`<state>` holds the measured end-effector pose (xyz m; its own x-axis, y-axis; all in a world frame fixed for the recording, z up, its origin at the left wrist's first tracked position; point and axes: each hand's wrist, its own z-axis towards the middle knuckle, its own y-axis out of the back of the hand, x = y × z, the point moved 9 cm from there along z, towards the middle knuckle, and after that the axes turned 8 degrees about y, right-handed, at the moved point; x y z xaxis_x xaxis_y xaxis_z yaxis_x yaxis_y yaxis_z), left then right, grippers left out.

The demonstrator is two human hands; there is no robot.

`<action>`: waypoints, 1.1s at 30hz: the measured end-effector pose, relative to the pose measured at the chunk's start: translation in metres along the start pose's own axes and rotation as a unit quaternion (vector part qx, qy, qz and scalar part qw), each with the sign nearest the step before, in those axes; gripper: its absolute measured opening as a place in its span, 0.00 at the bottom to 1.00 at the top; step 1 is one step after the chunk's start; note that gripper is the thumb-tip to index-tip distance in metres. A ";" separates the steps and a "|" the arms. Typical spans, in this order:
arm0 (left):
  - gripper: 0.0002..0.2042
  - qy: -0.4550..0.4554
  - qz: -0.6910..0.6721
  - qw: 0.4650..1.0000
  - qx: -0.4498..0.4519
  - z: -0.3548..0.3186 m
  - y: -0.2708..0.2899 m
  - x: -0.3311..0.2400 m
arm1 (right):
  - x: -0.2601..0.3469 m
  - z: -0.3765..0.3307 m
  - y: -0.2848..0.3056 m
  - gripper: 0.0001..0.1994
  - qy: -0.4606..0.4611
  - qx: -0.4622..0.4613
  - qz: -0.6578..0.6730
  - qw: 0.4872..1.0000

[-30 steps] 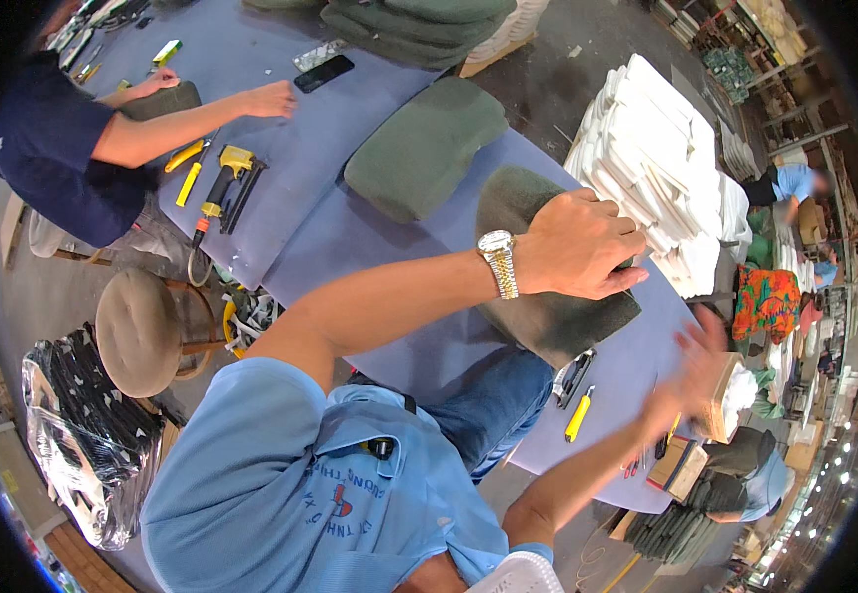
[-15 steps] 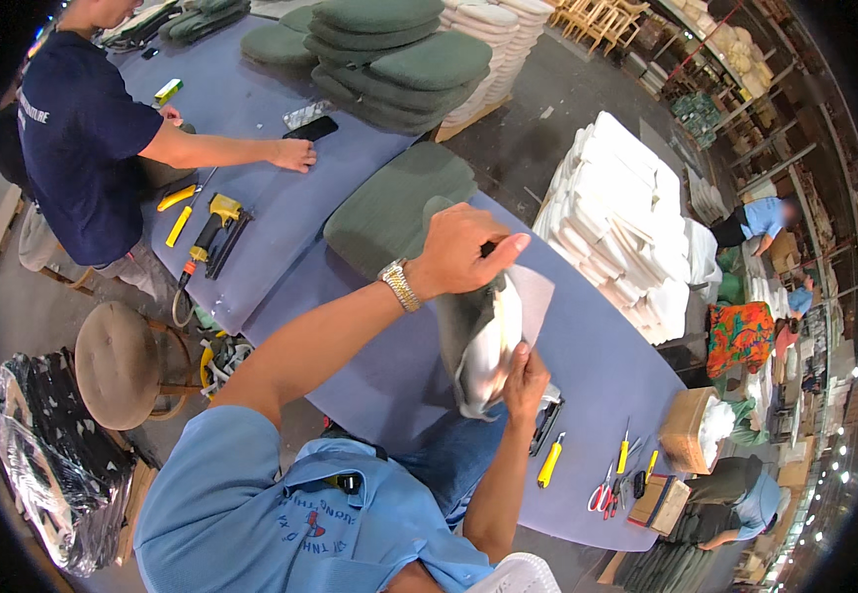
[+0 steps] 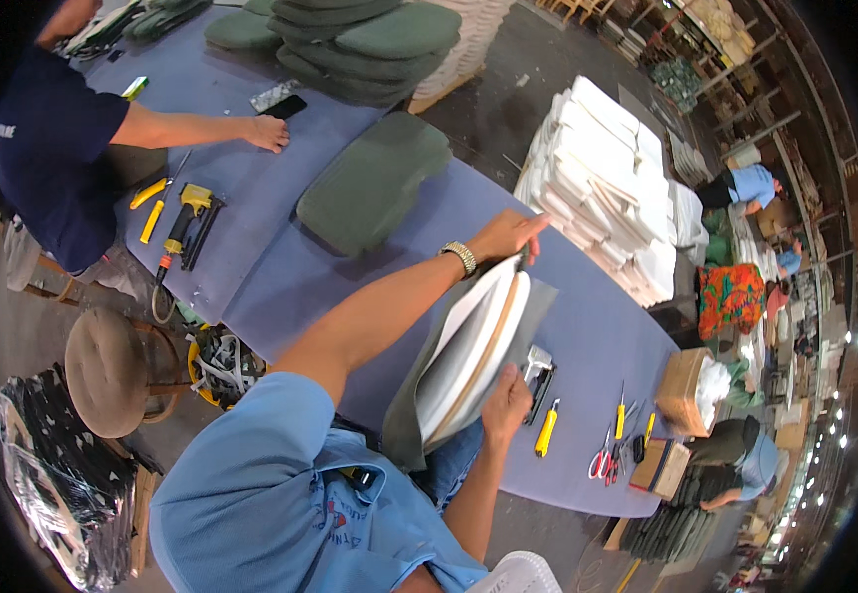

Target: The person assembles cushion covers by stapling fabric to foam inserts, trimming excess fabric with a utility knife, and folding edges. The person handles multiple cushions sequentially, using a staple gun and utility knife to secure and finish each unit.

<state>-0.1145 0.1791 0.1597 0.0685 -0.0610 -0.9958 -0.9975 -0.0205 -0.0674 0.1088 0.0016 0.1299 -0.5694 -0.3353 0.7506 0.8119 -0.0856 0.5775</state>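
A seat cushion (image 3: 478,346) with white foam and a thin brown board edge stands tilted between my hands above the table. Dark grey-green fabric (image 3: 404,430) wraps around it, hanging loose and open along the side facing me. My left hand (image 3: 504,239), with a metal-band watch on its wrist, is closed over the cushion's far upper end. Lower down, my right hand (image 3: 506,403) pinches the near right edge of the fabric. Beyond them, a dark green seat pad (image 3: 374,183) lies flat on the table.
A staple gun (image 3: 539,371) and a yellow-handled tool (image 3: 546,429) lie right of my hand, with scissors (image 3: 600,460) beyond. A co-worker's hand (image 3: 269,132) rests by a phone at far left, near a yellow nail gun (image 3: 192,212). White foam stacks (image 3: 597,178) stand beyond the table.
The cushion has turned, showing its foam layers and board edge. My left hand has moved down and right with its end, uncovering the green pad on the table. The view has shifted slightly.
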 end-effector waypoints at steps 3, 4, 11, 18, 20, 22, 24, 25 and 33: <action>0.32 0.042 0.013 0.995 -0.090 0.024 0.010 0.122 | -0.056 -0.013 -0.048 0.19 -0.038 0.073 -0.021 0.996; 0.31 0.056 -0.022 0.992 -0.109 0.030 0.011 0.143 | -0.066 -0.014 -0.055 0.19 -0.028 0.060 -0.016 0.998; 0.31 0.136 -0.012 0.989 -0.049 0.015 0.013 0.127 | -0.071 -0.013 -0.049 0.19 -0.098 0.099 0.032 0.990; 0.34 0.146 0.046 0.988 -0.004 0.014 0.040 0.137 | -0.083 0.002 -0.053 0.14 -0.142 0.124 0.152 0.970; 0.35 0.169 0.069 0.983 0.025 0.007 0.038 0.123 | -0.105 0.012 -0.025 0.14 -0.126 0.082 0.121 0.981; 0.27 0.086 0.135 0.985 -0.065 -0.007 0.051 0.083 | -0.133 0.021 0.020 0.14 -0.202 0.054 0.043 0.977; 0.20 -0.096 0.262 0.941 -0.189 -0.034 0.046 0.030 | -0.198 0.007 0.065 0.16 -0.215 -0.024 -0.037 0.976; 0.15 -0.157 0.324 0.910 -0.204 -0.048 0.037 0.003 | -0.233 -0.006 0.088 0.18 -0.196 -0.046 -0.119 0.972; 0.07 -0.003 0.371 0.913 -0.171 -0.072 0.015 0.035 | -0.351 -0.080 0.139 0.26 -0.277 0.029 -0.333 0.901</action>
<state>-0.1259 0.1050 0.1287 -0.6243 -0.1790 -0.7604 -0.7062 -0.2867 0.6473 0.4313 0.0321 -0.0791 -0.9182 0.2923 0.2674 0.2678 -0.0396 0.9627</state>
